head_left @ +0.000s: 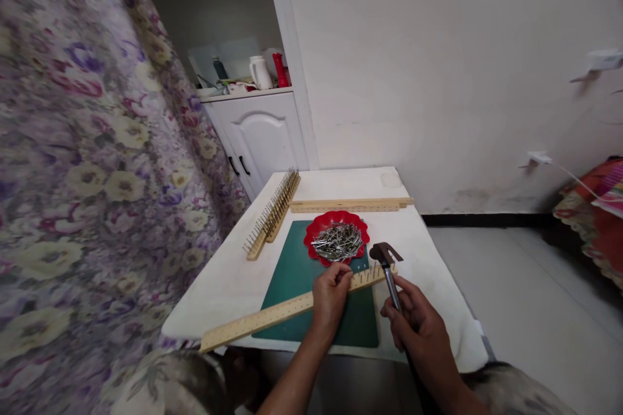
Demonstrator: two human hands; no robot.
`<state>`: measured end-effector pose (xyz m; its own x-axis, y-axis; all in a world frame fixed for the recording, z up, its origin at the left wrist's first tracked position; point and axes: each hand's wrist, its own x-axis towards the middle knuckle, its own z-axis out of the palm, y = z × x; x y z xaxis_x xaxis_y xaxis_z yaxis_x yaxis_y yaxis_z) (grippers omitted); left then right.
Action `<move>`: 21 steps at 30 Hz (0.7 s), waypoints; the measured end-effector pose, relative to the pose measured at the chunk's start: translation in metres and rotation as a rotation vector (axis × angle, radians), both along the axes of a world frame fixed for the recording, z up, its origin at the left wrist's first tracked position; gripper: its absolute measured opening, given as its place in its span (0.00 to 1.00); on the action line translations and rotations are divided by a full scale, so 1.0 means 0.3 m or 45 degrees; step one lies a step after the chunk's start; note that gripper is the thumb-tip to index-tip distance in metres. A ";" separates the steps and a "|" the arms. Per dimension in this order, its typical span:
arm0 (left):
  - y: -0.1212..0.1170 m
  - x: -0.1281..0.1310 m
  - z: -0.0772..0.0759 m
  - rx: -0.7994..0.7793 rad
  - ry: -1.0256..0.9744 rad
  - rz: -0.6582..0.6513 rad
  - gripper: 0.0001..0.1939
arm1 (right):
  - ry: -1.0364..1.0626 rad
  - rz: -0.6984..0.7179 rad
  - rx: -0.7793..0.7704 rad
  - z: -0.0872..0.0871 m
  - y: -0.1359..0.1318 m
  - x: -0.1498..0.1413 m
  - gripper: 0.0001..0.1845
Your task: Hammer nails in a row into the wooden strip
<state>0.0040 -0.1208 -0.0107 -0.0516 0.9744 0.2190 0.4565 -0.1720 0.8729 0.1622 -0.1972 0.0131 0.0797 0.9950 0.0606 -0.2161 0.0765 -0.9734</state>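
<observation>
My right hand (pixel 418 318) is wrapped round the handle of a claw hammer (pixel 390 282), whose dark head is raised near the right end of a long wooden strip (pixel 263 319). The strip lies slantwise over a green cutting mat (pixel 287 272) and has rows of small holes. Several nails (pixel 368 272) stand up in its right part. My left hand (pixel 331 295) is closed in a pinch over the strip, just left of those nails; whatever its fingertips hold is too small to make out. A red scalloped bowl (pixel 309 237) full of loose nails (pixel 338 242) sits just beyond.
Nail-studded wooden strips (pixel 273 220) lie on the white-covered table (pixel 219 285) at the left. More strips (pixel 350 205) lie across the back. A floral curtain (pixel 97 175) hangs at the left, and a white wall (pixel 413 78) rises behind the table.
</observation>
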 end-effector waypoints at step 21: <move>0.019 0.000 -0.038 -0.021 0.066 0.011 0.08 | -0.070 0.401 0.001 0.026 0.013 -0.006 0.22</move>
